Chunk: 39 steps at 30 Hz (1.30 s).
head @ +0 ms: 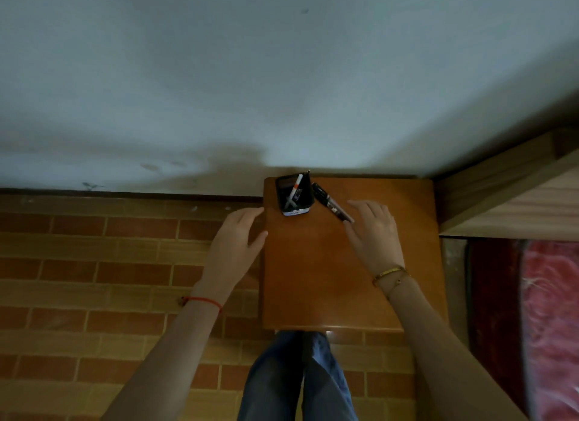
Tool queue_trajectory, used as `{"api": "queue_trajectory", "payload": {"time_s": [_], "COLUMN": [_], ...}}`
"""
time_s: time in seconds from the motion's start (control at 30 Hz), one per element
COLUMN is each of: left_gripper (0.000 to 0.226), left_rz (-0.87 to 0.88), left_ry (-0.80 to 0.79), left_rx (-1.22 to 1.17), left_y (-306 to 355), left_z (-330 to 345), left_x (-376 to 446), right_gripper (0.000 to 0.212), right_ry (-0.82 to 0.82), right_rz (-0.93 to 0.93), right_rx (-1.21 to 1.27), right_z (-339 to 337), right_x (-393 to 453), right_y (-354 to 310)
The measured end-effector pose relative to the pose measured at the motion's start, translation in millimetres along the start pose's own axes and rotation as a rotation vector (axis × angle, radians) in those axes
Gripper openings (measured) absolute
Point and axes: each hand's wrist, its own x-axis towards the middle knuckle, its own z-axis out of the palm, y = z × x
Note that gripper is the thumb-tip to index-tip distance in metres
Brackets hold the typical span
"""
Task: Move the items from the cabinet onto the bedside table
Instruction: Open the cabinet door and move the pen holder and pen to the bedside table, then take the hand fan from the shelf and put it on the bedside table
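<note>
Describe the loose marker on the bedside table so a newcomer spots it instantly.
Find the orange-brown wooden bedside table against the pale wall. At its far edge stands a black pen holder; just right of it a black marker lies flat and diagonal, its near tip by the right hand. Unlike the pens, it is outside the holder.

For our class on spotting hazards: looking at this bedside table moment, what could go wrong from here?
1. The black marker pen lies loose on the orange-brown wooden bedside table, its tip by the right hand; a nudge might roll it off.
2. The black pen holder with its white pens stands near the table's back left corner; the left hand at that edge could bump it and it might tip.
</note>
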Motion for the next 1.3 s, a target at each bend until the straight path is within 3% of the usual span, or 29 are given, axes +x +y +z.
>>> {"api": "queue_trajectory", "payload": {"time_s": [0.17,0.37,0.83,1.03,1.3], "left_gripper": [0.044,0.044,0.043,0.041,0.040], "left_rz": [0.163,0.238,0.311,0.424,0.678], "left_ry": [0.129,0.161,0.237,0.173,-0.028], "left_rx": [0.092,0.133,0.111,0.081,0.038], "left_y": [49.8,99.4,169.5,187.5,187.7], "left_z": [-70.6,-126.0,-165.7,-171.6,-185.1], "left_x": [-57.1,-120.3,-202.9,-205.0,-190.6], "right_gripper": [0.034,0.036,0.033,0.035,0.036], "right_ry": [0.031,0.057,0.158,0.210,0.386], "right_rz": [-0.053,-0.022,0.020,0.077,0.362], "right_rx": [-0.007,0.014,0.080,0.045,0.010], "right_z": [-78.4,-163.6,-262.5,-276.2,-272.8], "right_x": [-38.4,-94.5,-186.0,-216.4,-279.3], "right_y": [-34.3,-62.0,-79.7,-81.0,-125.8]}}
